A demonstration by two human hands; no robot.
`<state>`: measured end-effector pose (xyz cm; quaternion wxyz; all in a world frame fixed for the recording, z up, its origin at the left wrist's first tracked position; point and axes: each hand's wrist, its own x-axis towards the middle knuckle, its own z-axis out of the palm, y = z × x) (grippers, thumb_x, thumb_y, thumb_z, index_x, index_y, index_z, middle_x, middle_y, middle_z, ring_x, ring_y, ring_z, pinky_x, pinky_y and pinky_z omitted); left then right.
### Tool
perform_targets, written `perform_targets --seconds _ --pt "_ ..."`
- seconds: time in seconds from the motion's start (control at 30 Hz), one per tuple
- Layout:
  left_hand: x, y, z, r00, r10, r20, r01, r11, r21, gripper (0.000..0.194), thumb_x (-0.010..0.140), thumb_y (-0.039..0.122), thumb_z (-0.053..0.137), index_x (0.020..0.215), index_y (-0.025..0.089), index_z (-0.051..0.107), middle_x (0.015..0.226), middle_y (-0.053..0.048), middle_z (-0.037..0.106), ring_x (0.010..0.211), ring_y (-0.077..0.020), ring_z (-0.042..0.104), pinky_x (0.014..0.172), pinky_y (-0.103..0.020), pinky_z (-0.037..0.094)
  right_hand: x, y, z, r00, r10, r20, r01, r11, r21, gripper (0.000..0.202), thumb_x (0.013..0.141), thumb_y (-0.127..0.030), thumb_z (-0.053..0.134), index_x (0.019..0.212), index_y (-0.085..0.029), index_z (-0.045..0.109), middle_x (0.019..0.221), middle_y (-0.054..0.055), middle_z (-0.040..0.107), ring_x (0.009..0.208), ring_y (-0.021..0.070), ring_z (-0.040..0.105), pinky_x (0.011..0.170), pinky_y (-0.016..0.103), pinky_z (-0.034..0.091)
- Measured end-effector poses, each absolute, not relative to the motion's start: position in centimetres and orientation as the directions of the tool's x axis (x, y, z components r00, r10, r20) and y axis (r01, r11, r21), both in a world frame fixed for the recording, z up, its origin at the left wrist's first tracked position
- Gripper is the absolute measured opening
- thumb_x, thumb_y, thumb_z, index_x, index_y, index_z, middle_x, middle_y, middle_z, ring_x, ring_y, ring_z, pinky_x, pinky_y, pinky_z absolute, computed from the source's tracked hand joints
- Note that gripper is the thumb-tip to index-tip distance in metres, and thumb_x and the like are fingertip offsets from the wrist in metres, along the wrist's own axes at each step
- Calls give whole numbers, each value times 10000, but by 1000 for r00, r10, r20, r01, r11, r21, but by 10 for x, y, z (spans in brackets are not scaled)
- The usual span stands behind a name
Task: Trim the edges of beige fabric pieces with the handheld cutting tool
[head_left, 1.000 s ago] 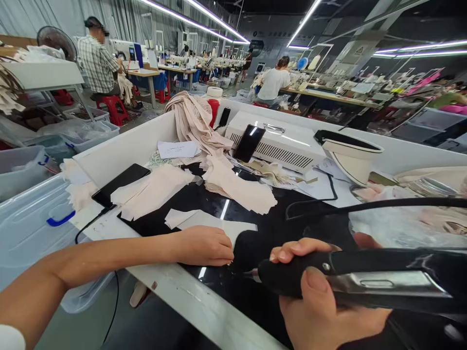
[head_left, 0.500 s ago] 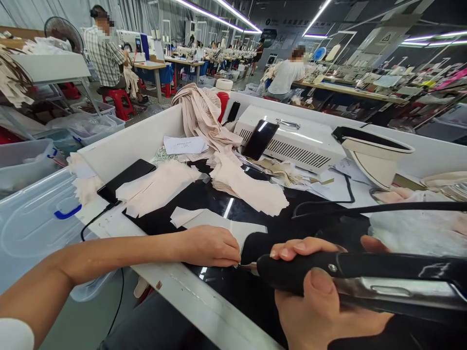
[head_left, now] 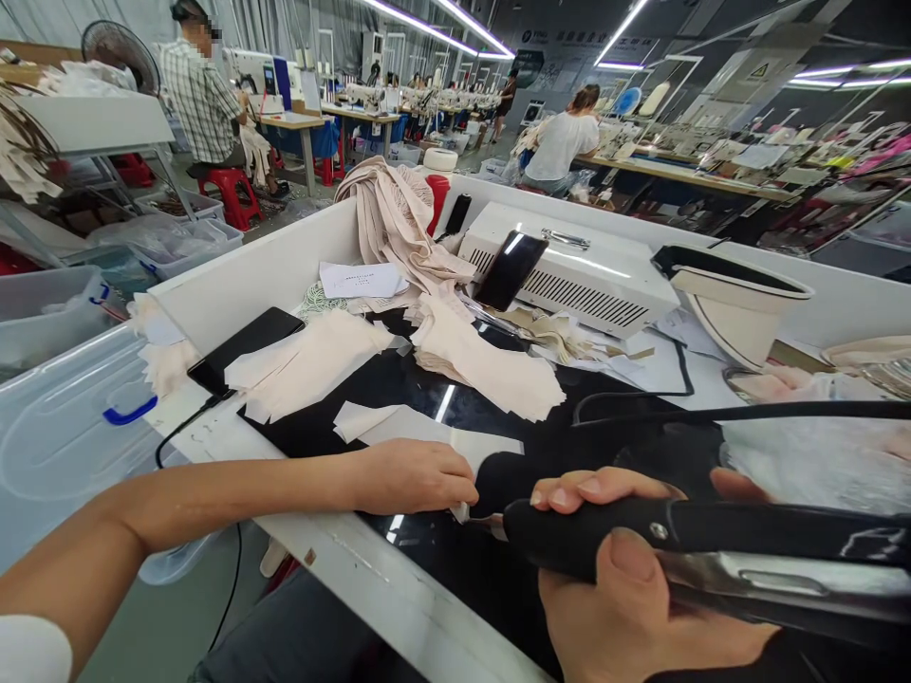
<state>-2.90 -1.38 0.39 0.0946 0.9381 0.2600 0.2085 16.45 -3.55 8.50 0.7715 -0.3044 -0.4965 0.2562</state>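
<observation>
My left hand (head_left: 419,477) pinches the near edge of a pale fabric piece (head_left: 399,427) lying on the black glossy surface (head_left: 313,419). My right hand (head_left: 626,598) is wrapped round a black-handled tool (head_left: 590,526) with a silver metal part, which extends to the right edge. A small metal tip of this tool points at my left fingertips, close to the fabric. Beyond my hands lie two stacks of pale cut pieces, a left stack (head_left: 306,365) and a right stack (head_left: 484,360).
Behind the stacks are bunched beige fabric (head_left: 399,228), a phone (head_left: 511,270) leaning on a white vented box (head_left: 569,266), and a dark tablet (head_left: 246,351) at the left. A black cable (head_left: 783,410) crosses the right side. Two people sit at machines farther back.
My left fingertips have shifted slightly right along the fabric edge, and a bit of pale fabric now shows beneath them. My right hand and the tool have moved very slightly right.
</observation>
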Motion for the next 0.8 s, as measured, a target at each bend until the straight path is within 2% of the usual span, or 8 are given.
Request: perform_targets --seconds 0.13,0.27,0.37,0.57,0.8 --pt "-31 -11 5 798 469 378 382 -879 284 237 1251 52 710 1260 195 898 1321 -95 931 1223 -228 872 1196 -289 658 163 -35 87 394 689 609 -86 687 -721 572 861 -415 1048 1309 -320 705 796 -104 742 520 190 635 498 347 611" --pt "-34 -7 8 833 421 358 324 -897 301 290 1235 27 707 1218 230 914 1286 -83 940 1202 -210 879 1220 -289 661 163 -36 86 415 697 585 -75 667 -741 583 832 -438 1058 1293 -330 718 778 -110 742 509 199 640 490 359 614" --pt "-37 -6 9 851 405 336 304 -900 313 309 1229 16 699 1261 227 922 1299 -90 942 1234 -212 890 1225 -283 667 164 -37 84 407 705 581 -98 666 -740 577 840 -409 1051 1310 -333 725 787 -108 749 527 203 664 497 352 618" --pt "-45 -6 9 839 416 350 290 -887 359 258 1224 98 764 1277 269 950 1327 -75 941 1305 -211 892 1246 -268 673 163 -38 85 418 704 575 -73 657 -751 576 837 -412 1034 1310 -344 712 783 -118 720 519 204 653 507 371 632" --pt "-48 -6 3 854 353 383 266 -928 262 185 1235 180 803 1350 197 947 1325 -125 933 1329 -238 895 1270 -280 684 163 -38 83 416 710 569 -66 647 -759 581 844 -422 1027 1320 -357 700 785 -122 710 533 199 648 530 347 596"
